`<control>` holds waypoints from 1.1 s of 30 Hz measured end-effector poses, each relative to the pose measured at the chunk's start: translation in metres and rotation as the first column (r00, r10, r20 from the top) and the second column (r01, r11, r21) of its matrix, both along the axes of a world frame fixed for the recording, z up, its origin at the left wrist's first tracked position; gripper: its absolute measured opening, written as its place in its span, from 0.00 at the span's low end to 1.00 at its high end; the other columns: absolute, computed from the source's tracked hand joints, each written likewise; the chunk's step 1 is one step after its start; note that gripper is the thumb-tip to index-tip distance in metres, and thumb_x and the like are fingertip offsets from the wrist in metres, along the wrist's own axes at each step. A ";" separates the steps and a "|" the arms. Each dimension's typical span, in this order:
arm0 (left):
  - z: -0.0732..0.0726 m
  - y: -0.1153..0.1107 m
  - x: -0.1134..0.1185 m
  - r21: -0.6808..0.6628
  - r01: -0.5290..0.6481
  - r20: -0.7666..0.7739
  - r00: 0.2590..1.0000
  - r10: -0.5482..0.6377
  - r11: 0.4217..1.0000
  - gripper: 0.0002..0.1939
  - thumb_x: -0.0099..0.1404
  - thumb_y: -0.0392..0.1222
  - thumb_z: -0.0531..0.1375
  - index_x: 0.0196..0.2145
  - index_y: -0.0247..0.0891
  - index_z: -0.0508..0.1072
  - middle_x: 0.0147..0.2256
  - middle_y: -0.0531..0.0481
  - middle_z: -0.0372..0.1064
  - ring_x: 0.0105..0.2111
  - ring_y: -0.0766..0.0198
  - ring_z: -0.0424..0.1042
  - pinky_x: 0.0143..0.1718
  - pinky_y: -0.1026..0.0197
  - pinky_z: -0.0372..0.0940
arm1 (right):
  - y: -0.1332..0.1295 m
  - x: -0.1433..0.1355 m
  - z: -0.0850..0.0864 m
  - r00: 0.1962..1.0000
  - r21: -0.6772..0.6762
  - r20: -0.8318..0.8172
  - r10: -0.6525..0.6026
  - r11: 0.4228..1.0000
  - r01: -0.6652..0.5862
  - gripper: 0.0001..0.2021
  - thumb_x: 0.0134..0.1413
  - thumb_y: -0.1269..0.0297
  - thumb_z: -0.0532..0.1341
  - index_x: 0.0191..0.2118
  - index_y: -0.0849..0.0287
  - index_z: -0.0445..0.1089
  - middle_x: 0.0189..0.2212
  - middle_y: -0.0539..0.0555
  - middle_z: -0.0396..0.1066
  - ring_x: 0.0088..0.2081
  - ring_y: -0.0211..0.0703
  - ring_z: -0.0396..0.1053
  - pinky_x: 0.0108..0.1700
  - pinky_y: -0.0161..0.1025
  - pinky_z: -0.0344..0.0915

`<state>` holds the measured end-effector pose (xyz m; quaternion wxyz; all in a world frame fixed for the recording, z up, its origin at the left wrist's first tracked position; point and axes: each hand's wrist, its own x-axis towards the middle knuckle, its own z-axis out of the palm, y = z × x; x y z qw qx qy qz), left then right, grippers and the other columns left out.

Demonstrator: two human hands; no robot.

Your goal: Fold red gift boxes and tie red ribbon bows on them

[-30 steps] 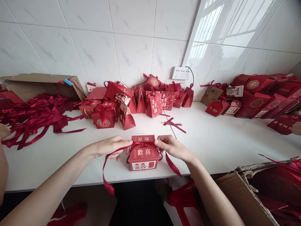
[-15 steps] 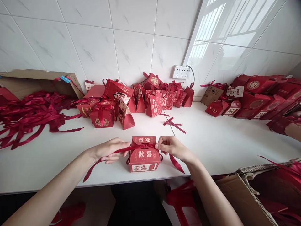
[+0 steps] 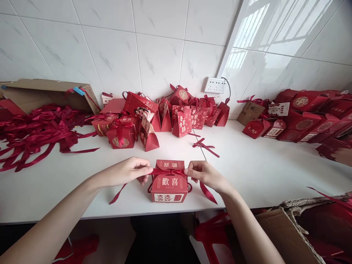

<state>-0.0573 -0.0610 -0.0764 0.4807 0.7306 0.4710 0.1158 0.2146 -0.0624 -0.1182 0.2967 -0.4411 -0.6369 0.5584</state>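
A red gift box [image 3: 169, 187] with pale Chinese characters stands upright near the table's front edge. A dark red ribbon [image 3: 161, 171] runs across its top and is knotted at the middle slot. To the left of the box, my left hand [image 3: 136, 170] pinches one side of the ribbon, whose tail hangs below the fingers. At the box's right upper edge, my right hand [image 3: 202, 174] pinches the other side, with a loose tail hanging beneath it. Between both hands the ribbon is stretched nearly straight. Red cords loop at both ends of the box.
Loose ribbons [image 3: 46, 128] lie heaped at the left before a cardboard box [image 3: 52, 93]. Several decorated gift boxes [image 3: 181, 123] stand along the wall. More boxes [image 3: 299, 123] are stacked at the right. A torn carton [image 3: 286, 227] is at the lower right, near a red stool [image 3: 209, 234].
My left hand has slid along the ribbon closer to the box, and its tail hangs closer to the box too. My right hand keeps its pinch at the right edge.
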 end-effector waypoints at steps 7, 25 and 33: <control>-0.017 0.005 -0.002 -0.221 0.037 0.171 0.985 0.001 0.974 0.20 0.61 0.55 0.56 0.22 0.37 0.58 0.22 0.56 0.58 0.18 0.74 0.52 0.21 0.66 0.48 | 0.002 0.001 -0.008 0.997 -0.048 -0.071 0.017 0.999 -0.020 0.21 0.41 0.47 0.67 0.22 0.61 0.64 0.21 0.48 0.63 0.25 0.33 0.57 0.28 0.34 0.52; -0.023 -0.001 -0.001 -0.026 0.018 0.248 0.969 -0.012 1.000 0.19 0.62 0.53 0.54 0.21 0.36 0.63 0.24 0.52 0.63 0.23 0.67 0.63 0.28 0.63 0.58 | 0.001 0.013 0.009 0.983 -0.094 -0.153 0.098 0.989 -0.114 0.19 0.42 0.49 0.68 0.24 0.63 0.69 0.20 0.47 0.63 0.24 0.32 0.58 0.29 0.34 0.56; 0.017 -0.005 0.014 -0.129 -0.041 -0.038 0.999 0.036 0.991 0.18 0.61 0.51 0.53 0.20 0.37 0.59 0.17 0.55 0.59 0.16 0.71 0.54 0.18 0.66 0.50 | -0.010 -0.019 0.035 0.958 0.143 -0.210 0.195 0.975 -0.168 0.13 0.51 0.54 0.63 0.32 0.61 0.75 0.41 0.56 0.73 0.42 0.46 0.69 0.42 0.41 0.65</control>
